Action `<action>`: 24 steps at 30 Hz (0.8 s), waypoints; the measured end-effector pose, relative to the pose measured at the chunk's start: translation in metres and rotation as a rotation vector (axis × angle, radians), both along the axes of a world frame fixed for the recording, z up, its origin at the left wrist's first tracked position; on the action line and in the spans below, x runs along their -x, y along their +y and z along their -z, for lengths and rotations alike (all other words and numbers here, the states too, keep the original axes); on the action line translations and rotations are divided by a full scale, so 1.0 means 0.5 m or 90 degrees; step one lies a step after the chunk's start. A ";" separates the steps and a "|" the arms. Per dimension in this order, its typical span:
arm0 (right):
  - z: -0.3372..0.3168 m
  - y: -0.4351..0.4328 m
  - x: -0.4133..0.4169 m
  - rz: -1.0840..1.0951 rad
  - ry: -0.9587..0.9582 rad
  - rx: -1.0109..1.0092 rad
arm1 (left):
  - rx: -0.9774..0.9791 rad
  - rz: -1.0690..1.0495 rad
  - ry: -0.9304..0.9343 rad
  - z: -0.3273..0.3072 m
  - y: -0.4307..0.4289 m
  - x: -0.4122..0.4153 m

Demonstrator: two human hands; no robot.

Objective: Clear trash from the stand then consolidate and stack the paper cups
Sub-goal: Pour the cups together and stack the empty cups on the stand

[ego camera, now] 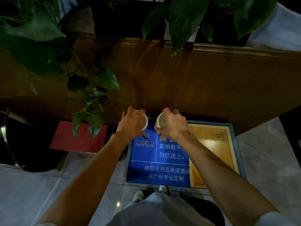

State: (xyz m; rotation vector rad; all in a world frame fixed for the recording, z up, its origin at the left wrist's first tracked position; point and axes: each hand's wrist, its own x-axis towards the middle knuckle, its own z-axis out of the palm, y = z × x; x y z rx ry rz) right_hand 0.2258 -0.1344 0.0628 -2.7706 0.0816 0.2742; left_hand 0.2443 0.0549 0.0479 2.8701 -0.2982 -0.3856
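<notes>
Two white paper cups are held over the far end of a blue stand [143, 173] printed with white Chinese text. My left hand [131, 123] grips one paper cup [144, 122] from above, and its rim shows at the hand's right side. My right hand [175, 123] grips the other paper cup [161, 121], tilted so its open mouth faces left toward the first cup. The two cups sit a small gap apart. Whether either cup rests on the stand is hidden by the hands.
A wooden tray or box [211, 154] fills the stand's right half. A brown wooden counter [195, 82] rises just behind the cups. Plant leaves [91, 98] hang at the left above a red box [78, 139]. Grey floor tiles and my shoes [140, 195] lie below.
</notes>
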 end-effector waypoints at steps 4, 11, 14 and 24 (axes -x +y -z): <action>0.009 0.007 -0.016 0.005 0.001 0.022 | 0.011 -0.015 0.019 0.005 0.002 -0.014; 0.005 0.022 -0.066 -0.011 0.048 0.070 | -0.010 -0.018 0.065 -0.012 -0.013 -0.058; 0.004 0.027 -0.077 -0.025 0.084 0.054 | -0.042 -0.004 0.092 -0.024 -0.025 -0.073; -0.013 0.026 -0.068 -0.034 0.117 0.021 | -0.048 0.044 0.105 -0.041 -0.016 -0.050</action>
